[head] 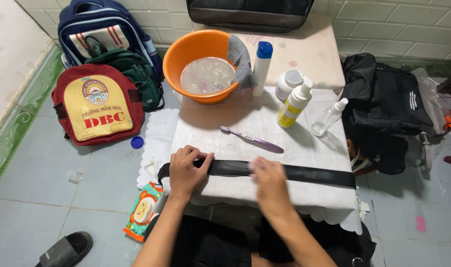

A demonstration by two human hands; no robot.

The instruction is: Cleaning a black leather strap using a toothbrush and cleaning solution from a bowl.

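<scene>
A black strap (284, 172) lies flat and stretched lengthwise across the near edge of the surface (265, 123), which is covered with a pale cloth. The left hand (186, 170) presses down on the strap near its left end, fingers curled over the top edge, grip closed on the strap; in my judgement this pins it so it cannot slide. The right hand (269, 180) rests on the strap just right of the left hand. It is blurred, and I cannot tell whether its grip is closed around the strap or merely laid flat on it. The strap's right end runs free to the right edge of the surface, its left end dropping just over the left edge.

Behind the strap, apart from it, lies a purple toothbrush (252, 140), within reach of either hand. Further back stand an orange basin (198, 66) holding cloudy water, with a grey cloth (241, 62) draped over its rim, likely hung there to drain. Beside it stand a white bottle with a blue cap (261, 68), a small white jar (287, 84), a white and yellow spray bottle (294, 104) and a clear spray bottle (328, 118) leaning to the right.

On the tiled floor to the left rest a red and yellow backpack (96, 106), a green one (131, 79) and a blue one (104, 29), stacked against the wall. A black bag (383, 99) lies on the right
</scene>
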